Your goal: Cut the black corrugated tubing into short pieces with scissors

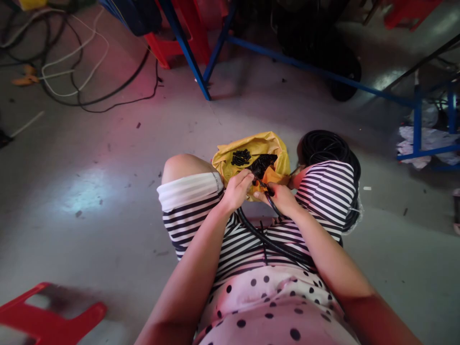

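Observation:
My left hand pinches something dark and thin over the near rim of a yellow bag. Close beside it, my right hand is closed around a black cable, with its fingers pointing toward the left hand. The dark piece between the two hands is too small to tell whether it is the cable's end or a separate part. Inside the bag lie many short black tube-like pieces. A black corrugated hose curves across my lap below the hands.
A coil of black cable lies beside my right knee. Blue metal frame legs and a red stool stand ahead. Loose cables spread over the floor at upper left. Another red stool is at lower left.

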